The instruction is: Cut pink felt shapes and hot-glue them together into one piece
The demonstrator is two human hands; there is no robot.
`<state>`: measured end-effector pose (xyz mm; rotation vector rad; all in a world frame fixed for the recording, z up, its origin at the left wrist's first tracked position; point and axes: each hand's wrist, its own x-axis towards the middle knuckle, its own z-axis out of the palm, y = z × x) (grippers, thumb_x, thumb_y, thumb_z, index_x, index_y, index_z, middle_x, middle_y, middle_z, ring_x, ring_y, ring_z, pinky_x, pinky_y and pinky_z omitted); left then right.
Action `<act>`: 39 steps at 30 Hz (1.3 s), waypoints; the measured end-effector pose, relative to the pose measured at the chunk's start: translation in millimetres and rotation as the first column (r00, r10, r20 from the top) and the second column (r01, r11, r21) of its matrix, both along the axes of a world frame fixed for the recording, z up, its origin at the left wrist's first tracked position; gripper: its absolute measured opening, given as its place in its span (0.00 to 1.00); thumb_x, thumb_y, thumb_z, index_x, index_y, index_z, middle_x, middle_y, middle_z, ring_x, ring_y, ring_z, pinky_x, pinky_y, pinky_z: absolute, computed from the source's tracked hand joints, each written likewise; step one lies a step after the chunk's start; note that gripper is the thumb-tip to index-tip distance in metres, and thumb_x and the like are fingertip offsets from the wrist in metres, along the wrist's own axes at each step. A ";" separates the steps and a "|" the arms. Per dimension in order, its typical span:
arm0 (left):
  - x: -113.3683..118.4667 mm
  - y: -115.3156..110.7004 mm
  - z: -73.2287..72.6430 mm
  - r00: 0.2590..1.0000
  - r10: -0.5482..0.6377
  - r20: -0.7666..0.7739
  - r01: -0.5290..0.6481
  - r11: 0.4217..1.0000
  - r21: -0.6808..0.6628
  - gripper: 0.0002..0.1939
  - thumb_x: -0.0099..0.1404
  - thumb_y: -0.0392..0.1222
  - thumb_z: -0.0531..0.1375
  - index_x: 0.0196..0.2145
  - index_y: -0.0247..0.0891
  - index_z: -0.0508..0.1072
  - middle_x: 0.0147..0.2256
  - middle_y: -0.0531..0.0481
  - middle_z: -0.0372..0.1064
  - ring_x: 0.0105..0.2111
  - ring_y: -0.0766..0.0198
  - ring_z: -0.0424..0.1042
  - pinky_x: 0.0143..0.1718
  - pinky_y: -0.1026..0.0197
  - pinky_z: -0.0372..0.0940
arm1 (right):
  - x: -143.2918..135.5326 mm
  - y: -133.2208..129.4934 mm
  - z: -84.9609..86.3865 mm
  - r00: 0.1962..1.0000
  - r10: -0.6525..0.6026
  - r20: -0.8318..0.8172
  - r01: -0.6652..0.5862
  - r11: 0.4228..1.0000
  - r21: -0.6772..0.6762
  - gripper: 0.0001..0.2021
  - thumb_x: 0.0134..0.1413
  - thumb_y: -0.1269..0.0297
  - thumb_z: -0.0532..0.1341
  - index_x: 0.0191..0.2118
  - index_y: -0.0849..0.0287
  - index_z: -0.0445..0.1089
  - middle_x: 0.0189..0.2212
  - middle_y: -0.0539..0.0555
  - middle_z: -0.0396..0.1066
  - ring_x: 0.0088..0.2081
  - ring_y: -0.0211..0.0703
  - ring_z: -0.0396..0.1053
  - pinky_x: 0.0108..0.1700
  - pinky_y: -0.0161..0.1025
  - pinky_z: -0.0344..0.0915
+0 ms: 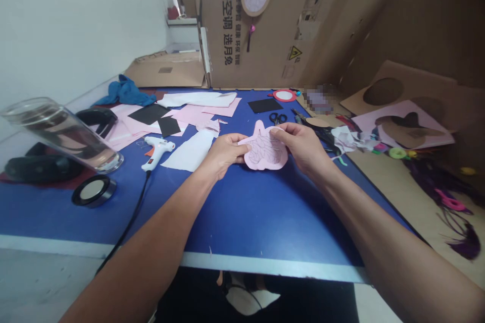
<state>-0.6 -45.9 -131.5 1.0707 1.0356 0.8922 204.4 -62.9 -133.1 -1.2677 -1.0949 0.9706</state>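
Observation:
Between my two hands is a pink paper cutout (265, 150) with a lobed outline and a crinkled centre, held above the blue table. My left hand (230, 151) pinches its left edge, thumb on top. On the upper right edge, my right hand (297, 142) grips it between thumb and fingers. Just behind the cutout lie dark-handled scissors (278, 118). A piece of white paper (191, 151) rests to the left of my left hand, and beyond it is a white hot glue gun (159, 151) with its cord trailing toward the front edge.
At left stand a glass tumbler of liquid (71, 136) and its round lid (93, 191). Pink sheets and black card pieces (265, 105) lie across the back. A red-rimmed oval (284, 95) sits near the cardboard wall. Cardboard cutouts (386, 88), scraps and purple tassels (464, 242) spread at right.

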 end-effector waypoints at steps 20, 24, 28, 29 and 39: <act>-2.9 -0.4 3.1 0.999 0.006 -0.033 -0.008 0.999 -0.044 0.06 0.73 0.36 0.66 0.36 0.35 0.79 0.30 0.47 0.81 0.28 0.65 0.78 0.37 0.58 0.77 | 0.8 0.1 -1.6 1.000 0.011 0.008 -0.011 1.000 -0.001 0.12 0.46 0.56 0.75 0.31 0.58 0.79 0.29 0.51 0.77 0.29 0.39 0.67 0.32 0.38 0.63; -1.2 -2.2 5.7 0.999 0.021 -0.040 -0.022 0.999 -0.043 0.06 0.73 0.35 0.66 0.35 0.35 0.79 0.31 0.45 0.81 0.28 0.64 0.78 0.38 0.57 0.78 | 0.2 -1.0 -0.4 0.999 0.015 0.028 -0.015 1.000 0.000 0.11 0.47 0.55 0.74 0.31 0.57 0.78 0.29 0.52 0.77 0.29 0.39 0.67 0.33 0.39 0.64; -0.7 -2.6 6.0 0.999 0.027 -0.042 -0.028 0.999 -0.040 0.06 0.73 0.35 0.66 0.35 0.35 0.79 0.31 0.45 0.81 0.28 0.63 0.78 0.39 0.56 0.78 | 0.5 -1.0 -0.5 0.999 0.014 0.045 -0.014 1.000 0.003 0.12 0.48 0.54 0.74 0.31 0.57 0.78 0.29 0.52 0.77 0.29 0.40 0.68 0.32 0.39 0.65; -0.7 -2.6 6.2 0.999 0.026 -0.040 -0.028 0.999 -0.040 0.06 0.73 0.35 0.66 0.35 0.35 0.79 0.31 0.45 0.81 0.28 0.63 0.78 0.39 0.55 0.78 | 0.5 -0.9 -0.6 0.999 0.016 0.047 -0.016 1.000 0.001 0.12 0.48 0.54 0.74 0.31 0.57 0.78 0.29 0.52 0.77 0.29 0.40 0.68 0.32 0.39 0.65; -0.1 -1.8 5.5 0.999 0.022 -0.027 -0.023 0.999 -0.033 0.07 0.73 0.34 0.66 0.34 0.34 0.78 0.29 0.47 0.80 0.26 0.65 0.78 0.35 0.59 0.77 | 0.3 -0.7 0.6 0.999 0.019 0.027 -0.019 1.000 -0.003 0.13 0.46 0.54 0.74 0.30 0.58 0.78 0.28 0.50 0.75 0.28 0.38 0.66 0.32 0.39 0.62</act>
